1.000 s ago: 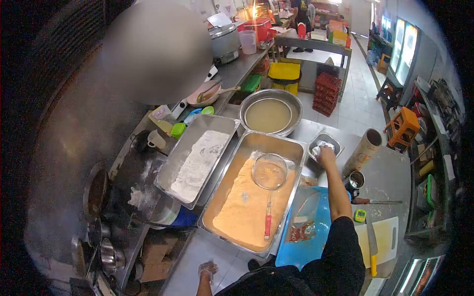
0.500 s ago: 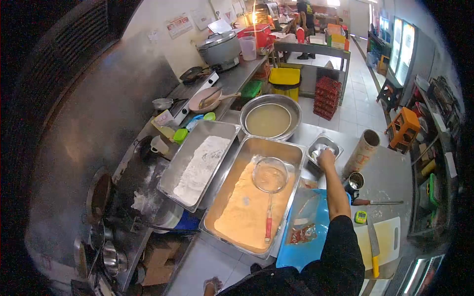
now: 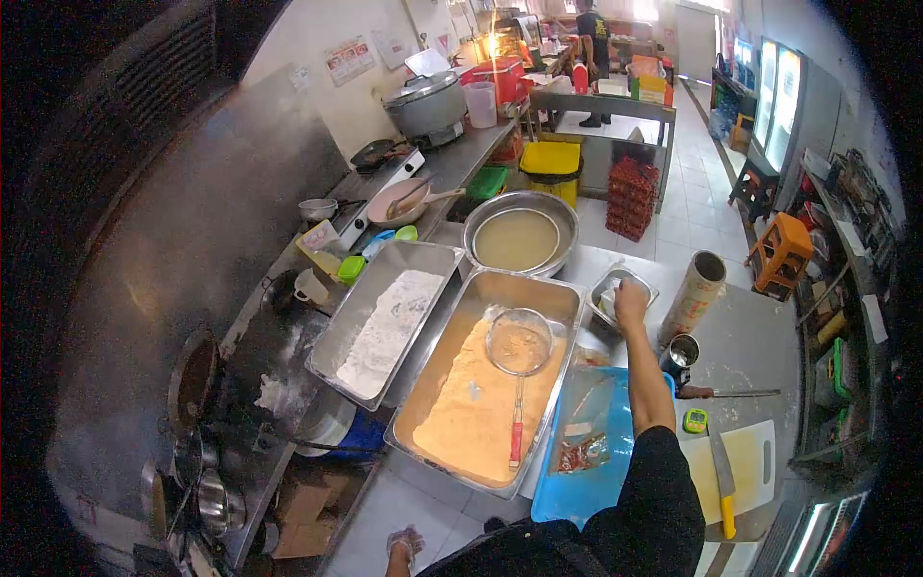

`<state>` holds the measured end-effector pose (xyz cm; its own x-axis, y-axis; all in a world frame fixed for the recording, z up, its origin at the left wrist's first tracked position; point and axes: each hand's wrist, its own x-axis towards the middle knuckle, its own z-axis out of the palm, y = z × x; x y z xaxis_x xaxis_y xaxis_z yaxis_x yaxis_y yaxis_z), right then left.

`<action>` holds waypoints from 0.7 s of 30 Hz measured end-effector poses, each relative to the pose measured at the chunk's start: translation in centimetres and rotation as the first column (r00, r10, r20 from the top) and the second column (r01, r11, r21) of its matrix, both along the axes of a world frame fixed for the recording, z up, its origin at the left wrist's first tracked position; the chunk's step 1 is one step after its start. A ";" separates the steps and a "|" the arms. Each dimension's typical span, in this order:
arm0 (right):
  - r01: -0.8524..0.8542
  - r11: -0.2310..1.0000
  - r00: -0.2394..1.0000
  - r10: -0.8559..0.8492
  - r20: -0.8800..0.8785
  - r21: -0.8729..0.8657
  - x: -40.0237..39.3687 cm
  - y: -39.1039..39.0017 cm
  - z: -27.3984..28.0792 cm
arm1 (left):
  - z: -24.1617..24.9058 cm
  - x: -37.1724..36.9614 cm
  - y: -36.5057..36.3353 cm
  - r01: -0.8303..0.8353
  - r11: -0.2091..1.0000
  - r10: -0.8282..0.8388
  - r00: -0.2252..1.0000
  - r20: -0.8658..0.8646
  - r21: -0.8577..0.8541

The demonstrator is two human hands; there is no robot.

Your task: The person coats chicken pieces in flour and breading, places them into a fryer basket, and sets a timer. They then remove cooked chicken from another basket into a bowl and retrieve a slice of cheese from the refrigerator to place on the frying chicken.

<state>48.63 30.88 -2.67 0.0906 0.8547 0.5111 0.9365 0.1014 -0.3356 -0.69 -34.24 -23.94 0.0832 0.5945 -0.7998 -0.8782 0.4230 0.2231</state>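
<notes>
My right hand (image 3: 631,302) reaches into a small steel pan (image 3: 650,285) on the right side of the counter. Its fingers are closed round a crumpled white piece (image 3: 608,296) that looks like cloth or paper, mostly hidden by the hand. Low at the bottom, over the floor, hangs my left hand (image 3: 406,542), fingers loosely apart, pale and powdery, with nothing in it. Left of the right arm, a deep steel tray (image 3: 583,317) holds orange-tinted flour (image 3: 466,409). A round sieve (image 3: 519,342) with a red handle lies on that flour.
Another steel tray (image 3: 317,358) holds white flour. Behind stands a steel bowl (image 3: 471,229) of cloudy liquid. To the right are a tall cardboard tube (image 3: 694,296), a metal cup (image 3: 681,354), a timer (image 3: 695,420), and a yellow-handled knife (image 3: 721,466) on a cutting board (image 3: 755,462). A person (image 3: 593,48) stands far back.
My right hand has shifted slightly within the small pan, covering more of the white piece. The left hand shows more fully at the bottom. The camera view has moved a little.
</notes>
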 end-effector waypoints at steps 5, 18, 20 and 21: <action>-0.022 0.999 0.996 0.018 -0.087 -0.041 0.5 0.3 -1.4 | -4.0 0.5 -3.2 -0.003 0.987 -0.052 0.938 -0.342 -0.158; 0.126 0.992 0.878 -0.122 -0.462 -0.021 -0.1 -3.2 5.5 | -4.7 2.8 -4.9 0.011 0.873 -0.108 0.979 0.171 0.488; 0.094 0.991 0.798 -0.019 -0.602 0.094 -0.4 -3.0 5.8 | -4.9 2.9 -5.3 -0.150 0.674 -0.168 0.923 0.347 0.724; 0.087 0.993 0.799 -0.019 -0.601 0.085 -0.3 -2.4 4.8 | -2.7 4.2 -5.0 -0.155 0.679 -0.158 0.924 0.349 0.718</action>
